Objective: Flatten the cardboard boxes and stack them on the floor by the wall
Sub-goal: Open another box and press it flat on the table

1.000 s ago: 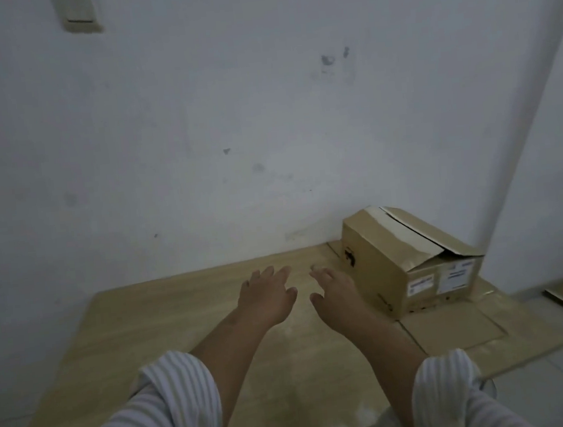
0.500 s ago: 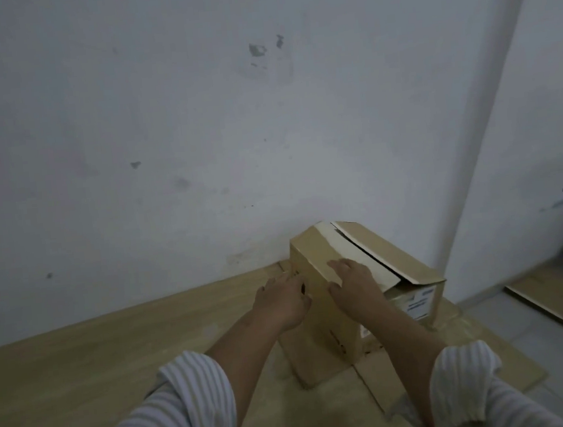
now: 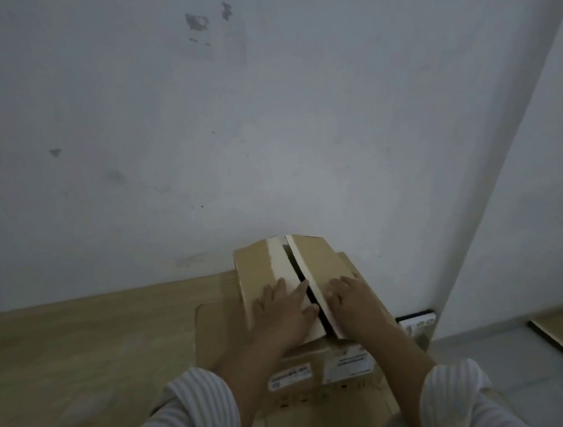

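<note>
Head view takes in the white wall (image 3: 265,128) first, filling everything from nine o'clock round to three, with chipped paint marks near twelve. Below it the wooden floor (image 3: 80,353) runs from eight o'clock toward the centre, and flat cardboard sheets (image 3: 215,329) lie on it under the box. At about five o'clock from the frame's centre, hard against the wall's foot, stands the cardboard box (image 3: 278,268), still fully formed, its two top flaps meeting along a dark slit.

Half a second ago both hands were only arriving at the box's near-left corner; a second ago they hovered over bare floor, well apart from it. Now the left hand (image 3: 283,313) lies palm-down on the left flap and the right hand (image 3: 354,304) on the right flap, one on each side of the slit. Fingers of both are spread and nearly straight, pressing flat rather than gripping; neither has closed round anything.

That shift suggests the work on this box has begun: contact is made, but nothing is collapsed yet. Two white shipping labels (image 3: 322,369) on the near face remain upright and unbent, so flattening is probably at its very start.
</note>
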{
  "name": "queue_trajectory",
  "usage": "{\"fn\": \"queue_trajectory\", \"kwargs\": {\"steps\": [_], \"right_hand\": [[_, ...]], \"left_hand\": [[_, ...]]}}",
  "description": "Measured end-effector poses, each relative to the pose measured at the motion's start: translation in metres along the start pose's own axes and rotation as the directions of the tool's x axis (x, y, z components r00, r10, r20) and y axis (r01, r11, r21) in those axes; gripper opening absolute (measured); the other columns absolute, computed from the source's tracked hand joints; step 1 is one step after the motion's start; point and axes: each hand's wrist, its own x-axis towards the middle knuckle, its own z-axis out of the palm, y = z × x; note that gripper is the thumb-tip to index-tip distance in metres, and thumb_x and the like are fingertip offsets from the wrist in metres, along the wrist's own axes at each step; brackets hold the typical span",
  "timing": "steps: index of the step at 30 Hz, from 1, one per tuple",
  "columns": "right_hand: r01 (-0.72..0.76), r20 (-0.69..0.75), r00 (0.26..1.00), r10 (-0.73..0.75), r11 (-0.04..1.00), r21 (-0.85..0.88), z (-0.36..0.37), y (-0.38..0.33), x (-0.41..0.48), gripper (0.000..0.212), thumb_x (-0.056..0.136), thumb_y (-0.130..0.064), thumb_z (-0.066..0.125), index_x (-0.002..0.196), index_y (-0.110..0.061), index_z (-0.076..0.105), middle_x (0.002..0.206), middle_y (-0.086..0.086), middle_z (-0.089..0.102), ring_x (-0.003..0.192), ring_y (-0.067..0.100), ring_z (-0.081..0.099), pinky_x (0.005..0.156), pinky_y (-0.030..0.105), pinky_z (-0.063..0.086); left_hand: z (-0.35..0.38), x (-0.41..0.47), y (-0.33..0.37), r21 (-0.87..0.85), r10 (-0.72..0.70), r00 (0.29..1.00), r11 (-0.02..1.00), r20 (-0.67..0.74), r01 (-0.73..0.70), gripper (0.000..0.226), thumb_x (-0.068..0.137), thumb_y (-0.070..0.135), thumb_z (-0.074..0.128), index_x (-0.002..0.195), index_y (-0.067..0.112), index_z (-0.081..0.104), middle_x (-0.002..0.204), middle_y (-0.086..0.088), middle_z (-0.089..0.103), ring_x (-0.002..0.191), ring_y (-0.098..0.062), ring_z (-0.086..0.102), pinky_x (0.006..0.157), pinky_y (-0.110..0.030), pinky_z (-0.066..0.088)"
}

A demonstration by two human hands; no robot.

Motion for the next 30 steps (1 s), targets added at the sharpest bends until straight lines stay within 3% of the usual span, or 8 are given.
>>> {"fn": "queue_trajectory", "kwargs": {"steps": [10, 14, 17, 20, 23, 25, 27, 30], "right_hand": [[0.126, 0.100, 0.989, -0.109, 0.974, -0.189, 0.026, 0.026, -0.006, 0.044, 0.097, -0.040, 0.023, 0.135, -0.024, 0.040, 0.148, 0.006, 0.036, 0.137, 0.030, 0.026, 0.111, 0.047, 0.021], [0.134, 0.136, 0.985, -0.108, 0.970, -0.201, 0.024, 0.026, -0.006, 0.049, 0.097, -0.045, 0.019, 0.138, -0.023, 0.036, 0.150, 0.009, 0.032, 0.139, 0.033, 0.023, 0.111, 0.051, 0.020], [0.121, 0.138, 0.986, -0.093, 0.971, -0.206, 0.022, 0.023, -0.006, 0.058, 0.093, -0.056, 0.019, 0.137, -0.022, 0.037, 0.149, 0.010, 0.033, 0.138, 0.035, 0.023, 0.111, 0.052, 0.018], [0.119, 0.171, 0.982, -0.080, 0.966, -0.228, 0.021, 0.021, -0.006, 0.072, 0.086, -0.068, 0.018, 0.138, -0.021, 0.035, 0.151, 0.013, 0.028, 0.139, 0.038, 0.019, 0.110, 0.054, 0.016], [0.115, 0.221, 0.973, -0.062, 0.965, -0.236, 0.019, 0.017, -0.006, 0.080, 0.080, -0.074, 0.020, 0.141, -0.023, 0.028, 0.155, 0.014, 0.020, 0.141, 0.040, 0.013, 0.111, 0.057, 0.012], [0.113, 0.238, 0.970, -0.052, 0.962, -0.249, 0.017, 0.014, -0.006, 0.082, 0.079, -0.076, 0.022, 0.141, -0.023, 0.027, 0.154, 0.016, 0.020, 0.140, 0.041, 0.013, 0.111, 0.057, 0.012], [0.114, 0.244, 0.969, -0.048, 0.957, -0.265, 0.016, 0.012, -0.006, 0.080, 0.080, -0.074, 0.024, 0.141, -0.022, 0.027, 0.154, 0.017, 0.020, 0.140, 0.041, 0.013, 0.111, 0.058, 0.013], [0.105, 0.252, 0.967, -0.036, 0.959, -0.263, 0.015, 0.011, -0.006, 0.078, 0.081, -0.070, 0.027, 0.142, -0.021, 0.028, 0.155, 0.018, 0.019, 0.140, 0.042, 0.013, 0.111, 0.058, 0.012]], "left_hand": [[0.013, 0.002, 0.023, 0.090, -0.123, 0.992, 0.988, -0.004, 0.123, 0.057, 0.090, 0.049, 0.033, 0.144, 0.037, 0.024, 0.161, -0.004, -0.001, 0.146, -0.033, -0.003, 0.113, -0.059, 0.004], [-0.033, -0.014, 0.025, -0.226, -0.082, 0.992, 0.972, -0.094, 0.059, 0.051, 0.093, 0.032, 0.041, 0.143, 0.026, 0.034, 0.147, 0.002, 0.033, 0.135, -0.019, 0.031, 0.102, -0.034, 0.034], [-0.080, -0.030, 0.005, -0.310, -0.142, 0.965, 0.948, -0.219, 0.069, 0.050, 0.093, 0.017, 0.042, 0.143, 0.022, 0.039, 0.141, 0.001, 0.046, 0.124, -0.017, 0.046, 0.095, -0.026, 0.038], [-0.101, -0.043, -0.031, -0.195, -0.301, 0.924, 0.946, -0.235, 0.258, 0.051, 0.094, 0.008, 0.033, 0.145, 0.015, 0.035, 0.149, -0.011, 0.039, 0.131, -0.028, 0.042, 0.099, -0.032, 0.037], [-0.087, -0.045, -0.056, 0.142, -0.531, 0.827, 0.818, -0.184, 0.557, 0.053, 0.093, 0.013, 0.030, 0.146, 0.010, 0.028, 0.158, -0.012, 0.016, 0.144, -0.032, 0.013, 0.114, -0.048, 0.015], [-0.059, -0.039, -0.059, 0.218, -0.547, 0.824, 0.795, -0.147, 0.566, 0.050, 0.093, 0.025, 0.032, 0.141, 0.013, 0.037, 0.157, -0.012, 0.016, 0.144, -0.032, 0.009, 0.112, -0.056, 0.009], [-0.022, -0.031, -0.054, -0.009, -0.509, 0.859, 0.861, -0.056, 0.509, 0.045, 0.096, 0.036, 0.034, 0.133, 0.015, 0.046, 0.146, -0.013, 0.037, 0.132, -0.031, 0.036, 0.105, -0.048, 0.028], [0.017, -0.026, -0.047, -0.407, -0.527, 0.849, 0.781, -0.024, 0.473, 0.043, 0.098, 0.027, 0.036, 0.138, 0.009, 0.035, 0.139, -0.016, 0.047, 0.121, -0.033, 0.049, 0.087, -0.034, 0.038]]}}
